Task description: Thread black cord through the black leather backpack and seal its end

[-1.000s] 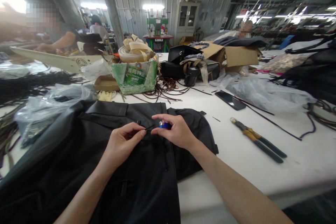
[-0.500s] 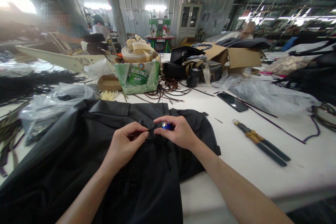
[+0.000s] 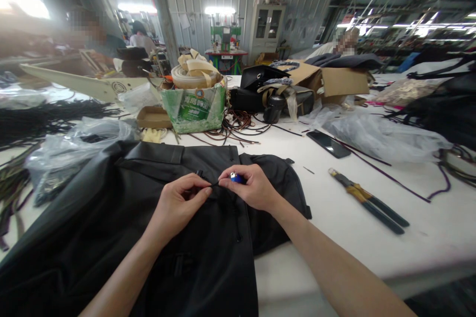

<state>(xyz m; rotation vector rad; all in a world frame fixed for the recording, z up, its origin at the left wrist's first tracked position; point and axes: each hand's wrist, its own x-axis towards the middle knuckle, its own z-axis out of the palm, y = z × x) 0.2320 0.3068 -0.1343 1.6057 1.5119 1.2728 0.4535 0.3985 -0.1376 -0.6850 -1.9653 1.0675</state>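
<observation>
Over a black bag (image 3: pixel 219 237) lying on the white table, my two hands meet near its middle. My left hand (image 3: pixel 184 198) is closed, pinching a thin black cord (image 3: pixel 214 184) between thumb and forefinger. From the other side my right hand (image 3: pixel 255 188) has its thumb and forefinger pressed together at the cord's end. A blue lighter (image 3: pixel 237 178) with a metal top is tucked inside that same right hand, partly covered by the fingers. A black buckle (image 3: pixel 200 173) shows just behind my left fingers.
Pliers (image 3: pixel 368 200) with dark handles and a phone (image 3: pixel 327 143) lie on the right. Behind the bag stand a green box (image 3: pixel 193 109) holding rolled webbing, a dark jar (image 3: pixel 274 109) and a cardboard box (image 3: pixel 345 81). Plastic bags (image 3: pixel 386 131) and loose cords lie around; people sit farther back.
My right thumb and forefinger were apart and have closed together at the cord's end. The lighter has tilted slightly in that hand. My left hand has hardly moved.
</observation>
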